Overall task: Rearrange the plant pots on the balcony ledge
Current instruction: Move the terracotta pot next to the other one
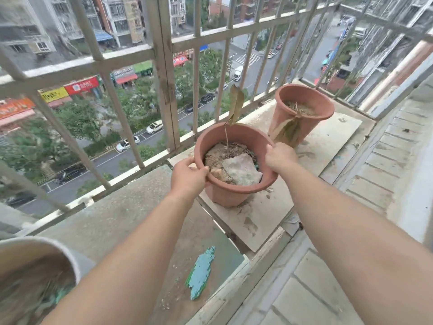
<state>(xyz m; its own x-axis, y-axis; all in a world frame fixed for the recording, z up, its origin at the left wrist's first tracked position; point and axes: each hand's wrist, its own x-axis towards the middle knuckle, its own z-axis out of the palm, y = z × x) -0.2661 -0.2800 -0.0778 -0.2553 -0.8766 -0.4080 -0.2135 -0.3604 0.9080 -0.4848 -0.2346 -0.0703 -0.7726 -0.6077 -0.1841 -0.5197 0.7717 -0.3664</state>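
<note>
Both hands grip the rim of the near terracotta pot (234,160), which sits on a pale tile (262,216) on the balcony ledge (131,214). The left hand (188,175) pinches the left rim, thumb over the lip and fingers outside; the right hand (280,157) closes on the right rim, though its fingers are mostly hidden behind the pot wall, so the grip depth is unclear. The pot holds dry soil, a grey stone (241,171) and a thin stem with one dead leaf (236,104). A second terracotta pot (302,113) stands just behind to the right, near the right hand. Risks: a rim-only hold on a soil-and-stone load could crack the lip or slip; tilting would spill soil or the stone; swinging right could knock the second pot; the tile may slide; the railing (164,73) gaps open onto the street far below. A grey pot (39,275) sits near-left, blurred.
</note>
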